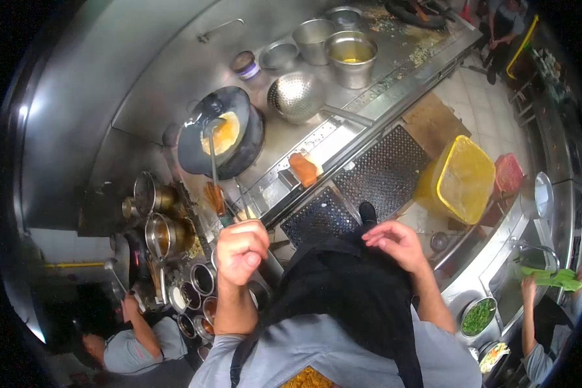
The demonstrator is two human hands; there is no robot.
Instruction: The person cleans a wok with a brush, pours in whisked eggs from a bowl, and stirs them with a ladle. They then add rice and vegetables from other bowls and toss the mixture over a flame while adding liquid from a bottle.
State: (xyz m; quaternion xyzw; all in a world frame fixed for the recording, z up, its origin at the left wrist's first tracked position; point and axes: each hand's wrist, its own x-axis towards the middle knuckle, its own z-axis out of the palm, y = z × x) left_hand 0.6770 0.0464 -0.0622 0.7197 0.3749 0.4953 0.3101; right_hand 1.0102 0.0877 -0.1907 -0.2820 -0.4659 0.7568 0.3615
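My left hand (242, 249) is closed around the handle end of a long metal ladle (213, 153). The ladle's bowl rests in a black wok (193, 145), touching a pale yellow egg sheet (229, 132) that lies spread inside. My right hand (398, 244) hangs in front of my dark apron (343, 284), holding nothing, its fingers loosely bent and apart. On the stove edge beyond it lies a folded orange cloth (302, 169). A large perforated strainer (297, 97) sits to the right of the wok, its handle pointing toward the counter edge.
Metal pots (351, 58) stand behind the strainer. Sauce containers (202, 279) cluster at lower left, near a co-worker (139, 343) at another wok. A yellow bin (459, 181) stands on the floor to the right. Another person's hands (529, 284) hold greens at the sink.
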